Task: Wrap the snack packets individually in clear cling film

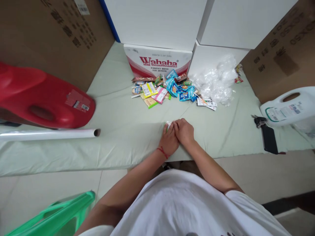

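Observation:
Near the front edge of the cloth-covered table, my left hand (169,139) is closed on a small shiny packet (168,123) with a bit of green at its side; a red string circles that wrist. My right hand (185,131) is curled closed right against the left one, its fingertips at the packet's right end. Most of the packet is covered by my fingers, so its kind is not clear. Beyond my hands lies a pile of wrapped snacks (159,93), with blue packets (173,88), a yellow-edged one (149,89) and a pink one (161,94).
Clear plastic bags (216,82) lie right of the pile. A Wahaha carton (158,60) stands behind it. On the left are a red jug (54,98) and a white tube (49,134); on the right, a white jug (287,106), keys (259,120) and a black phone-like object (269,139).

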Tool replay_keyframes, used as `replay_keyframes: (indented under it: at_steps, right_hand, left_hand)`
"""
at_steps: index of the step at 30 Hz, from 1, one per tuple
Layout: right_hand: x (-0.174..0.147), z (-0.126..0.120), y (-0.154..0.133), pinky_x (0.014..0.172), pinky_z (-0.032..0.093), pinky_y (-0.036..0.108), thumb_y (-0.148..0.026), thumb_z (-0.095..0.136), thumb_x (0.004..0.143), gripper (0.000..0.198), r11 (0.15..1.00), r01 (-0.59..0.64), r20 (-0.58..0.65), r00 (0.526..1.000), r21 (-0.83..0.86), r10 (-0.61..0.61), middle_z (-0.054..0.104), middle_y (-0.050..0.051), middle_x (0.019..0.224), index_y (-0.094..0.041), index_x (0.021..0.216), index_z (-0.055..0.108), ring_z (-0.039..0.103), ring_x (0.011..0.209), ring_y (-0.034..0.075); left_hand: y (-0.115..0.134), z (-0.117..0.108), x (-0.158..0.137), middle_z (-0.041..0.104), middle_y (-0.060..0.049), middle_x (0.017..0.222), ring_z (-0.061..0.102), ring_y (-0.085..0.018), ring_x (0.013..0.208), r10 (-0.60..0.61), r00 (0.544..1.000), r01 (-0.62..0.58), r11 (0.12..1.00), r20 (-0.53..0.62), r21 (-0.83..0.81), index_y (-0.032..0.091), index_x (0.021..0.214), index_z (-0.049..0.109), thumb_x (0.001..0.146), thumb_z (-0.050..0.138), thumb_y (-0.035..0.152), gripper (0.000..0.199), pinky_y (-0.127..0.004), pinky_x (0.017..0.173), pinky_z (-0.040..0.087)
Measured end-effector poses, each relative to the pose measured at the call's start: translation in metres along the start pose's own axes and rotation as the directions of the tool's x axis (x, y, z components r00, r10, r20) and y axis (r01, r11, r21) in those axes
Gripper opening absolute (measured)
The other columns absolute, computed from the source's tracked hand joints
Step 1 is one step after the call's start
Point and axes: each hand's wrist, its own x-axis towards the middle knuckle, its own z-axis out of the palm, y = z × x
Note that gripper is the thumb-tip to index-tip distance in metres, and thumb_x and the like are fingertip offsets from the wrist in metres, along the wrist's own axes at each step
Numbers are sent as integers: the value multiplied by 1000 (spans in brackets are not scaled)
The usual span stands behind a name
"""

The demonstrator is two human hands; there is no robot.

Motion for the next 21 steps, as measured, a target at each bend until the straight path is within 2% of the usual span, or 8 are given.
replay_keyframes:
  at_steps: [4,7,9,11,14,16,19,21]
  right_hand:
    - [-12,9,4,93,48,35,-28,36,110,38,991,113,-78,991,71,-108,70,12,114,-18,125,69,63,109,26]
    - [-13,14,12,99,48,38,-25,31,109,41,980,155,-92,985,123,-144,70,14,118,-14,132,64,62,110,27]
    - [-14,18,13,97,49,42,-24,32,108,41,981,167,-80,984,95,-160,69,17,115,-13,130,65,60,107,30]
    - [-21,24,11,97,48,47,-21,35,105,41,981,191,-74,980,47,-187,66,20,117,-13,130,67,57,107,33]
    - [-39,33,5,101,45,55,-22,40,104,47,971,238,-89,967,-2,-238,61,22,138,-16,146,60,53,115,36]
    - [-53,39,4,106,42,58,-25,44,104,52,963,268,-98,958,-21,-269,55,20,151,-19,154,54,50,125,38]
    - [-67,42,6,114,38,61,-23,50,101,53,956,293,-77,953,-30,-295,55,20,152,-18,154,56,46,137,39]
    - [-70,38,12,118,37,61,-23,54,98,51,947,320,-48,947,15,-319,57,23,149,-13,148,62,44,142,40]
  left_hand:
    - [-13,0,-3,48,-23,163,30,-36,162,54,998,-59,975,-29,-214,7,162,36,89,50,20,76,-66,133,16]
    - [-26,-5,-9,50,-16,164,34,-30,161,68,991,-114,887,-118,-446,19,159,40,80,50,13,79,-64,133,20]
    - [-32,-6,-12,52,-13,162,39,-26,158,-39,980,-86,797,-193,-598,24,153,41,80,47,11,74,-60,132,28]
    - [-34,-6,-13,52,-16,160,46,-24,154,-185,956,-42,682,-228,-731,24,148,40,84,45,12,66,-55,127,39]
    - [-34,-8,-11,48,-19,162,57,-23,146,-304,935,18,556,-183,-831,22,148,39,95,42,18,53,-49,120,48]
    - [-33,-13,-9,46,-17,165,52,-23,150,-266,951,35,595,-156,-803,22,150,42,103,40,27,48,-49,124,44]
    - [-30,-23,-5,46,-10,168,37,-23,160,-75,992,-3,773,-97,-635,24,153,51,110,31,36,49,-53,133,27]
    - [-28,-28,-4,49,-8,167,35,-22,161,8,1000,-22,862,-29,-506,25,155,52,111,26,36,52,-54,135,22]
